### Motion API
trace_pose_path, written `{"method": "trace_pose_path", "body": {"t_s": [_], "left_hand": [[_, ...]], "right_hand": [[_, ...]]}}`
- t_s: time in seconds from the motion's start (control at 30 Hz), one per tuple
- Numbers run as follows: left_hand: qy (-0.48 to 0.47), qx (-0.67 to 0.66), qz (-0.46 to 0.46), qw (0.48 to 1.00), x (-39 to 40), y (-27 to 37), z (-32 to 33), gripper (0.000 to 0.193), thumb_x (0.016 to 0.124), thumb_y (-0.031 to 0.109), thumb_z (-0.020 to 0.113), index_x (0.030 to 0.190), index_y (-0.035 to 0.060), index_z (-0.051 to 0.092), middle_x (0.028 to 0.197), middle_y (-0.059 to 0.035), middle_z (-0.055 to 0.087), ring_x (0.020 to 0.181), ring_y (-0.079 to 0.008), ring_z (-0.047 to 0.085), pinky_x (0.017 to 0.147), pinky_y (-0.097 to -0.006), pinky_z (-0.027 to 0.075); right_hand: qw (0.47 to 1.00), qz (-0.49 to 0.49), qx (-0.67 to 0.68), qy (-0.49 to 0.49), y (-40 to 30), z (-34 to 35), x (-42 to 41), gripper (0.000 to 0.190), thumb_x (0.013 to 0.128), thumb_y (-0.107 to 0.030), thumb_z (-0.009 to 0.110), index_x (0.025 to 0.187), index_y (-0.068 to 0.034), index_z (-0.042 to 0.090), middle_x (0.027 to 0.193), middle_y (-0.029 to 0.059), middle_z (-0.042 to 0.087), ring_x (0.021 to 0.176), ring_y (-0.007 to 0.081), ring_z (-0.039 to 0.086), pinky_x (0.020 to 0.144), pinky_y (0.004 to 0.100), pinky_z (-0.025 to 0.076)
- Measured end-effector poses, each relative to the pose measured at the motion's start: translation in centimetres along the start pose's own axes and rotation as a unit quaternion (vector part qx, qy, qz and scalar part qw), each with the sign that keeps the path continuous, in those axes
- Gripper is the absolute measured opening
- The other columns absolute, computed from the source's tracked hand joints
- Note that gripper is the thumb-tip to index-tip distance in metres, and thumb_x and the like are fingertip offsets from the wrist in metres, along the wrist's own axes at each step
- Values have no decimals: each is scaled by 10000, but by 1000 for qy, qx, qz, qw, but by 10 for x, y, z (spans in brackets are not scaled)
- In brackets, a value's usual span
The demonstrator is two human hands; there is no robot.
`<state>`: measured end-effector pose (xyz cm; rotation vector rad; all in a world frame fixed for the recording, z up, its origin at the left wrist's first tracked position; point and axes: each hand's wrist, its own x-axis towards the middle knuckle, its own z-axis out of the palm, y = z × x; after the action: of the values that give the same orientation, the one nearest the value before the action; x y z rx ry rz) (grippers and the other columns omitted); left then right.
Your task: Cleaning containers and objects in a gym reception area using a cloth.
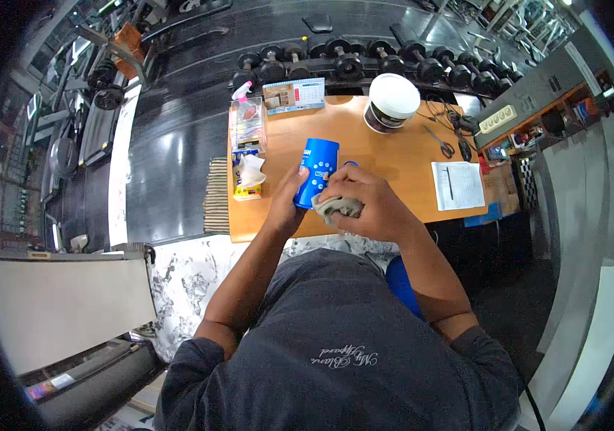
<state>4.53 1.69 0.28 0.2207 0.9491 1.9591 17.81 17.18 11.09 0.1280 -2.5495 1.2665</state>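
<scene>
My left hand (pixel 287 202) grips a blue cylindrical container (pixel 319 161) from its left side, holding it over the near part of a wooden table (pixel 280 221). The container bears printed writing and small pale marks. Bunched in my right hand (pixel 371 202) is a grey-green cloth (pixel 339 207), close against the container's lower right side. Whether the cloth touches the container is hard to tell. Just beyond my right knuckles a small blue round edge (pixel 350 163) shows, mostly hidden by the hand.
A white-lidded tub (pixel 393 99) stands at the back right, near scissors (pixel 440 143), cables (pixel 449 116) and a paper sheet with a pen (pixel 458 186). Along the left edge are a tissue pack (pixel 248 178), a clear box (pixel 248 126) and a spray bottle (pixel 242 92). A desk calendar (pixel 293 97) stands behind.
</scene>
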Motion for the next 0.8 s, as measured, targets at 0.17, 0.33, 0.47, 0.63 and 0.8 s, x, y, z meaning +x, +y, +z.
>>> {"method": "trace_pose_path", "body": {"t_s": [0.17,0.33,0.47,0.63,0.8], "left_hand": [[-61,-17,-54,997,-10,-4,5,587,1027,443,561,1395,-10,501,1232,-159,666,1108,-239,681,977,-401,552],[-65,-76,-40,994,-11,-3,14,626,1033,492,512,1421,2,477,1293,-167,650,1169,-268,665,1036,-426,526],[-37,-77,-66,994,-8,-9,9,601,1048,482,510,1414,6,486,1298,-150,652,1179,-254,663,1042,-423,521],[-23,94,-81,992,-6,-4,0,540,1067,475,507,1325,5,568,1236,-116,676,1103,-213,677,975,-387,536],[36,120,-49,991,-8,-10,23,556,1068,446,534,1429,22,535,1267,-124,657,1130,-209,658,966,-355,534]], "right_hand": [[982,-12,-66,176,15,-4,4,291,836,-167,787,1105,-78,719,1088,135,630,1017,326,652,899,419,544],[998,11,-8,61,3,-4,-8,311,805,-138,797,1099,-77,718,1075,125,664,1018,296,653,896,404,520],[997,2,7,71,2,-2,-16,318,792,-131,801,1096,-81,718,1048,119,657,1026,294,651,899,403,519],[997,28,-7,69,2,-5,-21,318,814,-159,782,1119,-110,707,1051,136,592,1058,340,620,918,436,517],[998,-9,-19,60,6,9,-24,345,796,-138,803,1126,-116,706,1092,120,589,1057,339,621,910,443,525]]}}
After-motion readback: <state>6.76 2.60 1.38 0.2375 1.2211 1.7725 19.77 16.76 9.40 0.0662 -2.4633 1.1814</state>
